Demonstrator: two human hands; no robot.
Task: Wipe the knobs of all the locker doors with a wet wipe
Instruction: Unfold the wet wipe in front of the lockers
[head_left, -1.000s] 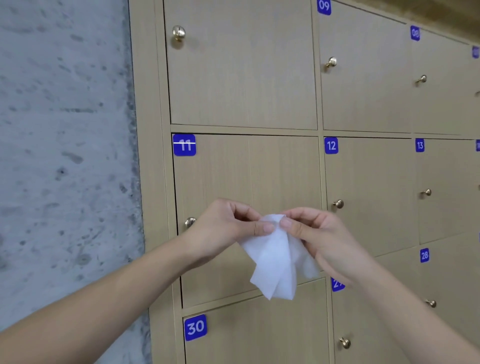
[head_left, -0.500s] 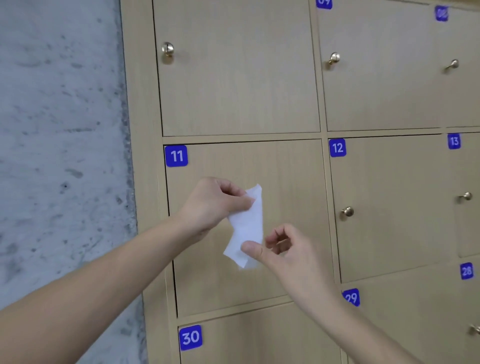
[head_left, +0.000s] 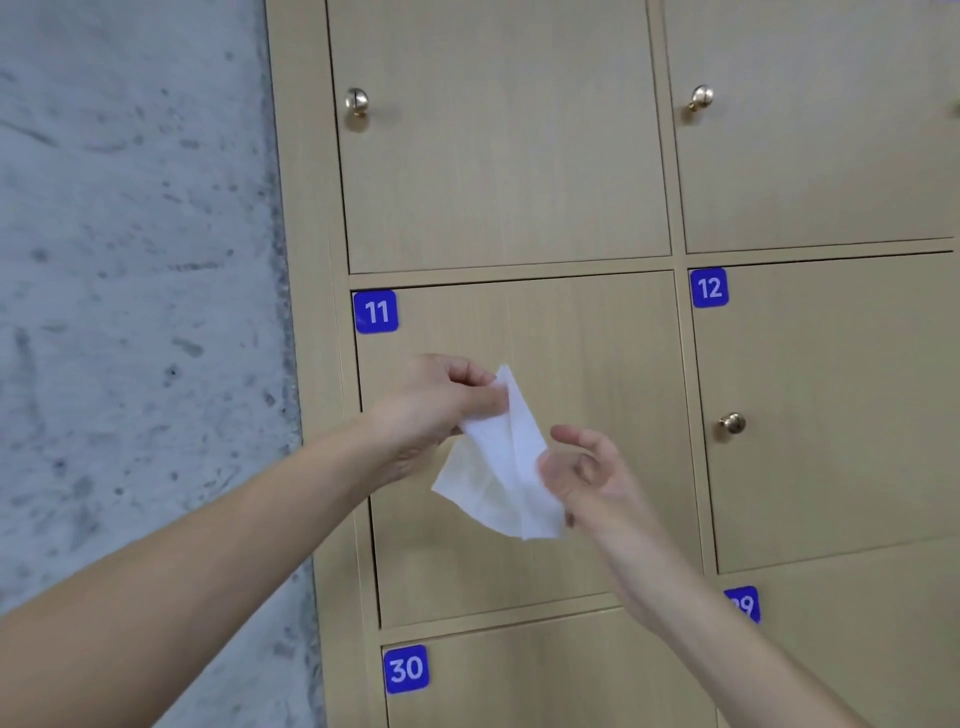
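Now a white wet wipe (head_left: 498, 467) is pinched at its upper edge by the left hand (head_left: 436, 410), closed on it, in front of locker door 11 (head_left: 597, 545). Its lower part is touched by the thumb of the right hand (head_left: 597, 478), whose fingers are loosely curled and parted, not clamped. Brass knobs (head_left: 732, 423) are seen on neighbouring doors; door 11's knob is hidden.

A crumpled white wet wipe (head_left: 501, 467) hangs before door 11 (head_left: 597, 353); round brass knobs (head_left: 732, 423) protrude from neighbouring doors.

White wipe (head_left: 501, 467), blue number labels (head_left: 375, 311)
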